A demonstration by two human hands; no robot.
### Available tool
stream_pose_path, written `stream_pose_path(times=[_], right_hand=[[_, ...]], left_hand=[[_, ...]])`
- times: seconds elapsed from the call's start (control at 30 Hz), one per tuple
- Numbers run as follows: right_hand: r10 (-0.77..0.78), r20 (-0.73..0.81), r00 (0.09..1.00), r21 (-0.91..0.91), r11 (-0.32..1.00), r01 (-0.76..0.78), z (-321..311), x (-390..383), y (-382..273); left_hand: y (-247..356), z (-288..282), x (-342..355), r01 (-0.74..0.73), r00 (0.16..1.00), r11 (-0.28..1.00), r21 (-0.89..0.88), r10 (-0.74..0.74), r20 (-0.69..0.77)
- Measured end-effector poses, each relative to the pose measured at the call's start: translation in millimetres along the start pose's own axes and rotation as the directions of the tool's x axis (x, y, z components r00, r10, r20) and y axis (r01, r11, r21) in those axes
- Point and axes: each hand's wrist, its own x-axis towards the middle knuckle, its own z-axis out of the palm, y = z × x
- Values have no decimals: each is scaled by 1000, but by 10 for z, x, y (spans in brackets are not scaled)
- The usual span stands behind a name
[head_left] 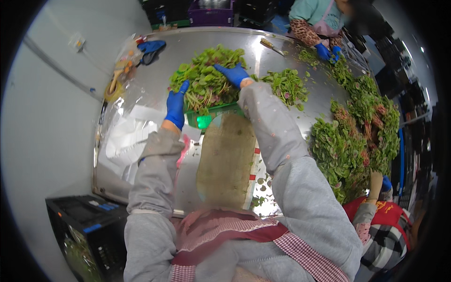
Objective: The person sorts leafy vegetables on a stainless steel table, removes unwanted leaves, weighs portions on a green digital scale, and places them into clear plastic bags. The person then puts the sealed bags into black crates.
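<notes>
The heap of leafy greens (209, 77) sits ahead of me over a green crate (228, 109), though I can't tell how deep it goes inside. My left hand (175, 105) is at its left side, thumb up, and my right hand (233, 74) lies against its right, both open and well apart with the heap between. I judge it light, soft and springy, perhaps slippery if damp; the leaves would bruise, so the denser stems, cupped from both sides, look the safer hold. Just right lies a looser pile of greens (286, 87), near enough to tangle. The brownish mat (225, 157) stretches toward me, clear plastic (129, 136) spreads to the left, and a knife (272, 46) lies beyond on the steel table (188, 41). Larger bundles (340, 150) crowd the right side, where two co-workers' hands are.
</notes>
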Motion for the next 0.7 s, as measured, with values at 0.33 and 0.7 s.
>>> stream_pose_path(times=[0.33,0.7], right_hand=[[28,-2,1000,253,967,-27,220,-225,-169],[-51,373,926,918,164,-361,207,-931,-712]], left_hand=[[-106,415,710,147,948,989,-10,-138,287],[167,370,400,187,884,971,-148,-101,457]])
